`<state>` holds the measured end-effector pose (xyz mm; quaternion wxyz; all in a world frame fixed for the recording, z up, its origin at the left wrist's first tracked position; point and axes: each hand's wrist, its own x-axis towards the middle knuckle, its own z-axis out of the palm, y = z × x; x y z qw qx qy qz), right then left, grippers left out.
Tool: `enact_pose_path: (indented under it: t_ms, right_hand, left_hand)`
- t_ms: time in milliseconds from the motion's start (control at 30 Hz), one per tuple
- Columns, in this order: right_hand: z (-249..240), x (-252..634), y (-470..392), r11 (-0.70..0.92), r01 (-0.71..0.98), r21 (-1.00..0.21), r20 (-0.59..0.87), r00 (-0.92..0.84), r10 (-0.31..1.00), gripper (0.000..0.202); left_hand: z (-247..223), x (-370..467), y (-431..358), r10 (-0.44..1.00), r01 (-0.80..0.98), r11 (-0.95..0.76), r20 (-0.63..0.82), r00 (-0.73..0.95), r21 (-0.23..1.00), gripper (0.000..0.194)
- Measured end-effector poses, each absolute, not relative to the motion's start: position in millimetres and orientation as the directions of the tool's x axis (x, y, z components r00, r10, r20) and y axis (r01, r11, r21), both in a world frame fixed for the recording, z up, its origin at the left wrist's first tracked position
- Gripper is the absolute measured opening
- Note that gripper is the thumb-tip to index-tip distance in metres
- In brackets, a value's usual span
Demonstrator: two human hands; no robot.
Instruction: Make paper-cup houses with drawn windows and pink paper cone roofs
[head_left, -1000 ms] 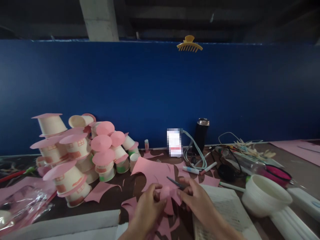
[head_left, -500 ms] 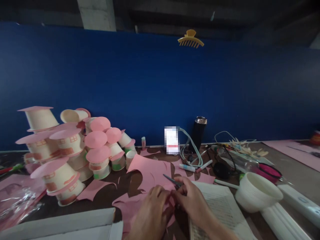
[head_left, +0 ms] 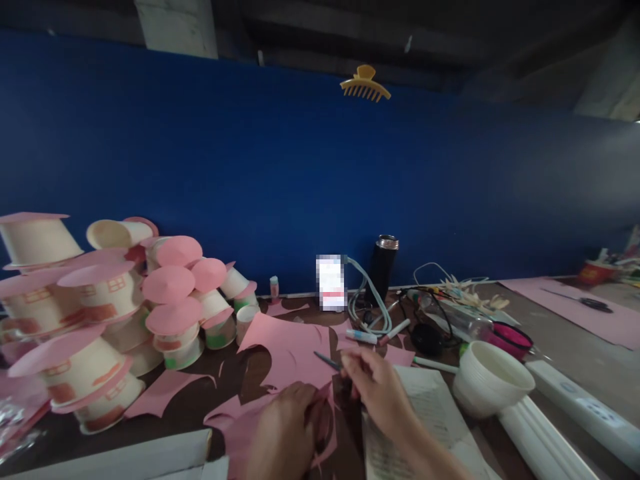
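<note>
- My left hand (head_left: 283, 427) is closed on a piece of pink paper (head_left: 325, 417) low in the view; a second ago that hand sat higher and the round paper piece showed plainly between both hands, whereas it is now mostly hidden behind the fingers.
- My right hand (head_left: 373, 390) is closed on the scissors (head_left: 327, 361); only the dark blade tip shows, pointing away to the left. Since the earlier views the blades have drawn slightly apart from the paper, so I judge that no cut is being made at this instant.
- The camera has swung right: the stack of paper-cup houses (head_left: 90, 320) has slid toward the left edge, and a second pink sheet with another pair of scissors (head_left: 595, 305) has come into view far right.
- Edges: the large cut pink sheet (head_left: 295, 347) lies just beyond the hands; a printed page (head_left: 425, 420) lies under the right wrist; a white box edge (head_left: 125, 457) bounds the near left.
- Open room: bare table (head_left: 240, 387) shows only in narrow strips between scraps. The white bowls (head_left: 490, 383) stand near on the right, and markers (head_left: 380, 337), cables and a dark flask (head_left: 381, 267) crowd the back by the blue partition (head_left: 250, 167).
</note>
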<state>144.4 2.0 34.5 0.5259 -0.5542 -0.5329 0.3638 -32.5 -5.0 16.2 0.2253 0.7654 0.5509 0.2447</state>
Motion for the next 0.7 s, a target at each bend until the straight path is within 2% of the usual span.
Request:
enact_pose_path:
  t_ms: [200, 300, 433, 567, 700]
  right_hand:
    - [66.5, 165.0, 6.0, 0.147, 0.024, -0.989, 0.145, 0.37, 0.918, 0.032]
    - [87.6, 164.4, 5.6, 0.159, -0.094, -0.983, 0.103, 0.436, 0.894, 0.035]
    - [105.1, 170.3, 22.8, 0.168, -0.21, -0.963, 0.023, 0.559, 0.829, 0.025]
    - [104.7, 188.5, 44.8, 0.0, -0.225, -0.974, -0.128, 0.553, 0.823, 0.026]
    - [85.7, 196.7, 48.8, -0.274, -0.069, -0.959, -0.274, 0.461, 0.844, 0.032]
  left_hand:
    - [19.8, -33.7, -7.2, 0.968, 0.705, -0.231, 0.086, 0.235, 0.671, 0.027]
    - [19.5, -33.9, -7.5, 0.963, 0.677, -0.253, 0.108, 0.249, 0.691, 0.028]
    - [18.6, -35.0, -6.9, 0.953, 0.698, -0.292, 0.139, 0.268, 0.654, 0.025]
    - [17.8, -36.0, -6.5, 0.957, 0.716, -0.285, 0.141, 0.255, 0.638, 0.024]
    - [19.9, -36.0, -5.3, 0.958, 0.718, -0.284, 0.154, 0.243, 0.635, 0.02]
